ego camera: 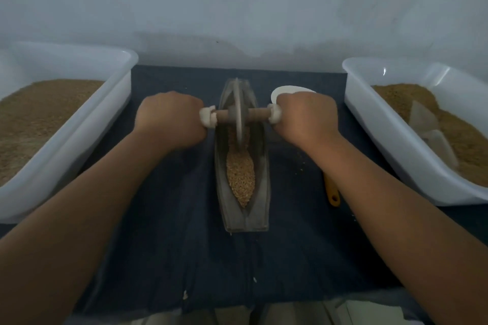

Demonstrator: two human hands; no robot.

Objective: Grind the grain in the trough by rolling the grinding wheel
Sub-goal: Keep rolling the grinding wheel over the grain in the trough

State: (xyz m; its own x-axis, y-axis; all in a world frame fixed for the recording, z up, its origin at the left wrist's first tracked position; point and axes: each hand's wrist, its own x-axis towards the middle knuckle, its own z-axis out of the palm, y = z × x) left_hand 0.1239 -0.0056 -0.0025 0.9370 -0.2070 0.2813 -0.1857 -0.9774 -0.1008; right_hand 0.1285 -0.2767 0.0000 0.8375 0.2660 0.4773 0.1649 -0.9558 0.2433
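Note:
A narrow boat-shaped metal trough [261,208] lies lengthwise on a dark blue cloth [163,258] straight ahead of me. Golden grain [240,174] fills its near half. The thin grey grinding wheel [239,111] stands upright in the trough's far half, on a wooden axle [257,114] with white padding at both ends. My left hand [169,120] grips the left end of the axle. My right hand [307,116] grips the right end. Both fists hide the handle ends.
A white tub [87,119] of brown grain stands at the left and another white tub [375,124] with grain and a pale scoop at the right. A white dish [280,91] sits behind my right hand. A yellow handle [332,192] lies under my right forearm. A pale wall rises behind.

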